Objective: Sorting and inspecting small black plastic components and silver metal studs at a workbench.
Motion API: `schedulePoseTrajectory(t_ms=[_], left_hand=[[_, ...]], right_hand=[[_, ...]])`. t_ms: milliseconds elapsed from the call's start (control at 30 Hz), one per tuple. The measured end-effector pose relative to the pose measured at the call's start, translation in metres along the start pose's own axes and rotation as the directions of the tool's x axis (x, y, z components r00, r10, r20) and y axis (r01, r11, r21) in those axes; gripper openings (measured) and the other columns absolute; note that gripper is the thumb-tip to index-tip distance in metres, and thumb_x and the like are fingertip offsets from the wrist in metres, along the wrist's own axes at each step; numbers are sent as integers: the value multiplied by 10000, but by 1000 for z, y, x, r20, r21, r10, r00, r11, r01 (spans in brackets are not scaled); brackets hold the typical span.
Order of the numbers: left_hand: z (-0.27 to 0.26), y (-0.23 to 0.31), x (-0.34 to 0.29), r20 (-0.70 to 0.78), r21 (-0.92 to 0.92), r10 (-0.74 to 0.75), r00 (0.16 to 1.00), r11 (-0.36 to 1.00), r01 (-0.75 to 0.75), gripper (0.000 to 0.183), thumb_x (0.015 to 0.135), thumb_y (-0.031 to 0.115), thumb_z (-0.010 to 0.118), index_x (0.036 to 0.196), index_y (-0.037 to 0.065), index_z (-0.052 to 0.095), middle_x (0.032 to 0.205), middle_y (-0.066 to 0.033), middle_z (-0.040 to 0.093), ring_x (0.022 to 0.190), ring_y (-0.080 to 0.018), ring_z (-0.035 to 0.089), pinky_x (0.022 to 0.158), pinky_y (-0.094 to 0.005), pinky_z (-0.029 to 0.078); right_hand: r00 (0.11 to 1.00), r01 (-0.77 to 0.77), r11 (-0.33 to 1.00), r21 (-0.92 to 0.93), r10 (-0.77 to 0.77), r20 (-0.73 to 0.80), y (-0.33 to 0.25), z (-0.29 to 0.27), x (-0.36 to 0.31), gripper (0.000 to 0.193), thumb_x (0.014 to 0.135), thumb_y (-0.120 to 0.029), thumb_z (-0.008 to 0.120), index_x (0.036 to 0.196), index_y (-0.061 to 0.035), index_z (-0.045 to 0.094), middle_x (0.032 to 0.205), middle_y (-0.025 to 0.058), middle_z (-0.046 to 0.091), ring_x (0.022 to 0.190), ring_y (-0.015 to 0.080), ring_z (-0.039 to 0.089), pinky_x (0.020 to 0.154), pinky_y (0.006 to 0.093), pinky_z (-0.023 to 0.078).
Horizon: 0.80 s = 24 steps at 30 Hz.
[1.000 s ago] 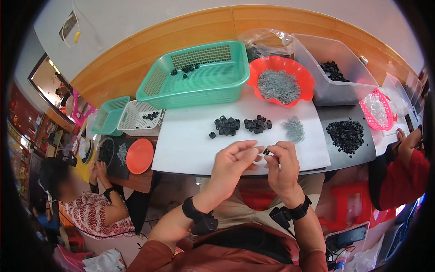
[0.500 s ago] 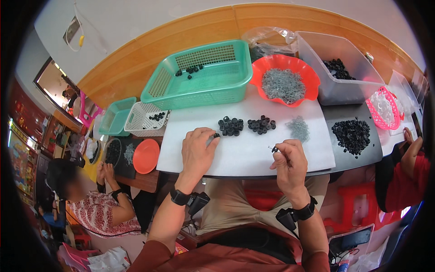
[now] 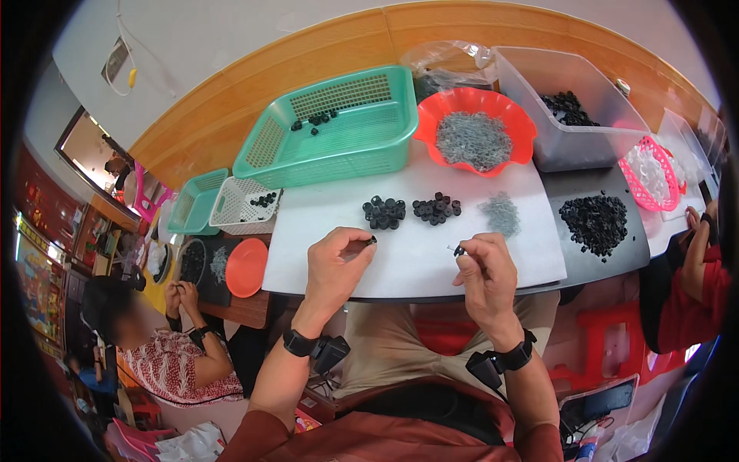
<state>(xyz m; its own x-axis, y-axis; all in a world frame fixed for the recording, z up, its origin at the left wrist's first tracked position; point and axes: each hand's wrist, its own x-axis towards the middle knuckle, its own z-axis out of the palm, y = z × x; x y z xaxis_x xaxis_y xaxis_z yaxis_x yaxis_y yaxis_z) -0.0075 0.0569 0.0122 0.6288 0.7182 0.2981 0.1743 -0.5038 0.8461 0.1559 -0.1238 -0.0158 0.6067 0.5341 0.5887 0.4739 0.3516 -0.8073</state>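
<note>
White table (image 3: 416,262) by orange-trimmed wall, fingers of both hands pinching small black parts.

My left hand (image 3: 335,258) pinches a small black ring (image 3: 372,241) over the white counter (image 3: 416,254); my right hand (image 3: 485,269) pinches another black piece with a thin pin (image 3: 456,249). Beyond them lie two piles of black rings (image 3: 412,210), a green basket (image 3: 331,131) and a red bowl (image 3: 475,138) of pins.
</note>
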Motion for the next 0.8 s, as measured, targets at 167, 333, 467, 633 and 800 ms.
schedulePoseTrajectory(t_ms=[167, 333, 467, 633, 800], left_hand=[[7, 10, -2, 78, -251, -92, 993, 962, 109, 181, 848, -68, 745, 1003, -8, 674, 1033, -92, 743, 858, -70, 654, 756, -222, 531], [17, 13, -3, 158, -436, -92, 983, 887, 153, 205, 841, -80, 739, 995, 11, 639, 1072, -131, 734, 893, -96, 662, 782, -246, 551], [24, 13, -6, 275, -519, -109, 955, 820, 243, 211, 842, -84, 736, 998, 12, 632, 1066, -142, 728, 874, -108, 678, 792, -256, 570], [32, 16, -5, 355, -636, -104, 929, 701, 321, 224, 839, -93, 735, 1002, 8, 621, 1077, -166, 710, 859, -190, 721, 817, -340, 614], [35, 22, -6, 470, -740, -185, 863, 451, 500, 161, 935, 10, 698, 1083, -4, 638, 1111, -169, 698, 911, -180, 724, 903, -361, 631]], right_hand=[[1000, -19, 1000, 21, 19, -5, 1, -1, -1, 146, 980, -57, 661, 1087, 32, 618, 1023, 102, 549, 674, 103, 564, 535, 229, 534], [999, -30, 998, 54, 31, -12, 1, 0, -2, 139, 981, -48, 656, 1091, 30, 621, 1026, 100, 549, 682, 103, 577, 542, 227, 537], [999, -47, 997, 63, 49, -19, -3, 0, -2, 138, 979, -40, 654, 1094, 30, 622, 1030, 100, 550, 686, 103, 581, 545, 229, 539], [999, -32, 997, 76, 32, -9, -8, 1, -1, 143, 973, -12, 651, 1105, 34, 622, 1041, 101, 553, 697, 105, 594, 547, 232, 537], [999, -42, 995, 90, 44, -18, -7, -1, -2, 143, 970, -5, 652, 1104, 35, 623, 1042, 101, 555, 701, 107, 600, 548, 234, 537]])
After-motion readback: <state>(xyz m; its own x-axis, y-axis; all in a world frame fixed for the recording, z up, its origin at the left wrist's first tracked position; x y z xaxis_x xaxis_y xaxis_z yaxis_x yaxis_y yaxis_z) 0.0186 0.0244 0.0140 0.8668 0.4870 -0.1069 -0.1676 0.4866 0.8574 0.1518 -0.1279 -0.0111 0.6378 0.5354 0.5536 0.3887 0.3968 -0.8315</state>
